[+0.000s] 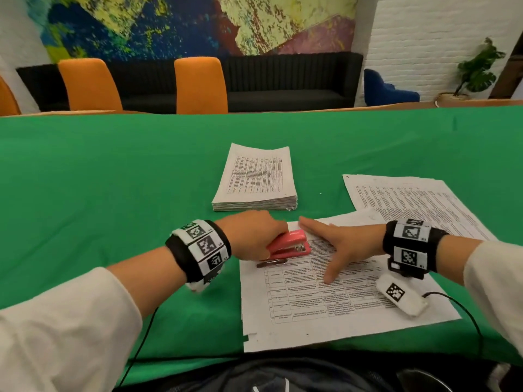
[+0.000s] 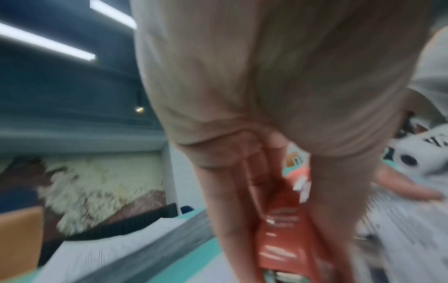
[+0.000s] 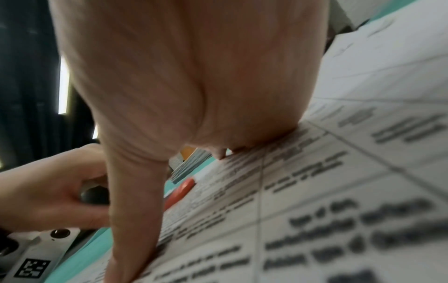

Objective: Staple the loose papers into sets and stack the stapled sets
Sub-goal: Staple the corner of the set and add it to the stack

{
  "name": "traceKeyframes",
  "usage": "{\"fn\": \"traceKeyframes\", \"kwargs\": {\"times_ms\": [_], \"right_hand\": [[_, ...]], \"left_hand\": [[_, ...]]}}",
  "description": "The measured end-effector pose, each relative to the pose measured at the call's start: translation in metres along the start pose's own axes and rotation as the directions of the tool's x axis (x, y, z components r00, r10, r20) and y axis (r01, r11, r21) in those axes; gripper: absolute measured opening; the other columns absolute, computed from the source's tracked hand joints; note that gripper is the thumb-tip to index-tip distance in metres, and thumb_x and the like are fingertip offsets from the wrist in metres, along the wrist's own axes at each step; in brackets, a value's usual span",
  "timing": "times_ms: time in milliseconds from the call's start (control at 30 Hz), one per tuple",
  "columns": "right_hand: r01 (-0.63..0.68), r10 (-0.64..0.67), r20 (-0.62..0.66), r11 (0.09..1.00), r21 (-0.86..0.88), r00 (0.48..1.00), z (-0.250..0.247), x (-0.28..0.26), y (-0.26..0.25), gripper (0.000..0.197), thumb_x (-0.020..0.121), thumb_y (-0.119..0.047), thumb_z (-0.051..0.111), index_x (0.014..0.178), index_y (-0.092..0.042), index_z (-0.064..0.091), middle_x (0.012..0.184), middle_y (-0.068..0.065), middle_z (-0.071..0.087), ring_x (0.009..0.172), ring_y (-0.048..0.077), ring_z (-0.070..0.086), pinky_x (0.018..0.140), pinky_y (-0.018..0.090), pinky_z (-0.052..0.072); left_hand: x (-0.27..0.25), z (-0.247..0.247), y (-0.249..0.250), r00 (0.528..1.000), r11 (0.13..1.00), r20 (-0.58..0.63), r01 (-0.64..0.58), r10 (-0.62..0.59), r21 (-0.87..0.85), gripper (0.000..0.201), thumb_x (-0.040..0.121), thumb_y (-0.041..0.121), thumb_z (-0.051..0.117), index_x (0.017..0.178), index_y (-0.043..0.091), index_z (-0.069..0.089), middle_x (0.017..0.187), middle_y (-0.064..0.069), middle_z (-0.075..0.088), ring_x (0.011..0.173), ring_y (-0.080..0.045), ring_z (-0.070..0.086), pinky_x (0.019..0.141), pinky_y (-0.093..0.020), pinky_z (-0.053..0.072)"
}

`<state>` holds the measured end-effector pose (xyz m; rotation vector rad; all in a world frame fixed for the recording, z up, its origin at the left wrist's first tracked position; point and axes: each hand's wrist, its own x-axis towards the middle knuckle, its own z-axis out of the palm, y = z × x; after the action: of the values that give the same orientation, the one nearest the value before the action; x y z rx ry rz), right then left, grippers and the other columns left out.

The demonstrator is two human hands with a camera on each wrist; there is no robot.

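Item: pink stapler (image 1: 288, 244) at corner of paper set (image 1: 339, 292), mid-staple

My left hand (image 1: 254, 236) grips the stapler, its mouth over the set's corner just beside my right hand (image 1: 342, 247), which lies flat with fingers spread, pinning the sheets; thin, limp, slippery paper, I judge, best held near the corner; tall stack (image 1: 254, 179) sits beyond both hands, loose sheets (image 1: 410, 199) past my right
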<state>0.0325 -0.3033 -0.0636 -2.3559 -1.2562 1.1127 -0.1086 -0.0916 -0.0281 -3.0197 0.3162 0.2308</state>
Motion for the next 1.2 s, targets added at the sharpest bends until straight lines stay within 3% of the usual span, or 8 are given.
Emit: {"fn": "traceKeyframes", "kwargs": {"times_ms": [67,233,367,533,700,900,1100,1200], "right_hand": [[-0.031,0.031,0.001,0.999,-0.012,1.0,0.001,0.001,0.002,0.15,0.057,-0.054,0.097,0.16,-0.048,-0.012,0.171,-0.013,0.012,0.155,0.019,0.016,0.129,0.052,0.015],[-0.052,0.052,0.024,0.999,0.014,0.998,-0.001,-0.001,0.0,0.139,0.069,-0.034,0.097,0.161,-0.05,-0.008,0.168,-0.011,0.018,0.149,0.018,0.026,0.128,0.049,0.021],[-0.054,0.054,0.007,0.998,0.013,0.999,-0.001,-0.002,-0.003,0.138,0.07,-0.035,0.096,0.161,-0.05,-0.007,0.167,-0.01,0.018,0.15,0.019,0.022,0.128,0.049,0.017],[-0.06,0.06,0.013,0.998,0.036,0.998,0.0,-0.003,-0.003,0.136,0.071,-0.033,0.096,0.161,-0.05,-0.004,0.165,-0.01,0.021,0.149,0.02,0.023,0.127,0.05,0.017],[-0.044,0.042,0.034,0.997,0.062,0.999,-0.001,-0.004,-0.005,0.134,0.07,-0.029,0.096,0.161,-0.05,0.0,0.146,-0.015,0.032,0.142,0.02,0.033,0.125,0.052,0.027],[-0.022,0.021,0.024,0.999,0.041,0.999,-0.001,-0.004,-0.005,0.132,0.072,-0.031,0.094,0.163,-0.046,0.0,0.167,-0.018,0.011,0.151,0.017,0.016,0.128,0.049,0.012],[-0.007,0.005,0.032,0.998,0.057,0.999,-0.002,-0.004,-0.005,0.13,0.073,-0.027,0.094,0.164,-0.044,0.002,0.168,-0.016,0.014,0.146,0.018,0.028,0.126,0.047,0.026],[-0.008,0.008,0.02,0.999,0.042,1.0,-0.002,-0.004,-0.003,0.128,0.073,-0.029,0.094,0.163,-0.046,0.004,0.169,-0.016,0.01,0.152,0.021,0.022,0.127,0.047,0.018]], "left_hand": [[0.0,-0.003,0.001,0.998,0.997,0.044,-0.052,0.05,0.063,0.025,0.093,0.024,0.063,0.117,0.022,0.057,0.093,-0.002,0.064,0.077,-0.023,0.056,0.066,-0.033,0.041],[-0.001,-0.002,-0.004,0.994,0.993,0.059,0.089,-0.093,0.074,0.024,0.091,0.029,0.067,0.111,0.016,0.063,0.087,0.0,0.064,0.075,-0.021,0.058,0.061,-0.028,0.04],[-0.002,-0.002,-0.004,0.998,0.995,0.046,-0.052,0.048,0.08,0.031,0.095,0.028,0.063,0.124,0.021,0.056,0.097,-0.004,0.066,0.077,-0.023,0.053,0.067,-0.031,0.037],[-0.002,0.001,-0.004,0.998,0.993,0.027,0.054,-0.057,0.101,0.025,0.095,0.033,0.062,0.115,0.018,0.057,0.079,0.005,0.052,0.073,-0.021,0.053,0.064,-0.03,0.038],[-0.007,0.003,-0.006,1.0,0.996,0.007,-0.027,0.026,0.09,0.031,0.097,0.031,0.06,0.124,0.019,0.055,0.09,-0.001,0.062,0.075,-0.023,0.053,0.066,-0.032,0.039],[-0.01,0.01,-0.008,0.99,0.99,0.009,0.138,-0.138,0.017,0.026,0.095,0.032,0.061,0.115,0.018,0.055,0.084,0.002,0.055,0.076,-0.022,0.056,0.064,-0.03,0.04],[-0.009,0.006,-0.007,0.999,0.999,0.025,0.04,-0.041,0.024,0.029,0.096,0.031,0.061,0.122,0.022,0.052,0.087,0.004,0.055,0.077,-0.021,0.054,0.062,-0.029,0.036],[-0.01,0.008,-0.009,0.986,0.987,0.061,0.156,-0.154,-0.036,0.03,0.095,0.032,0.062,0.12,0.019,0.053,0.084,0.005,0.055,0.074,-0.018,0.058,0.056,-0.027,0.039]]}}
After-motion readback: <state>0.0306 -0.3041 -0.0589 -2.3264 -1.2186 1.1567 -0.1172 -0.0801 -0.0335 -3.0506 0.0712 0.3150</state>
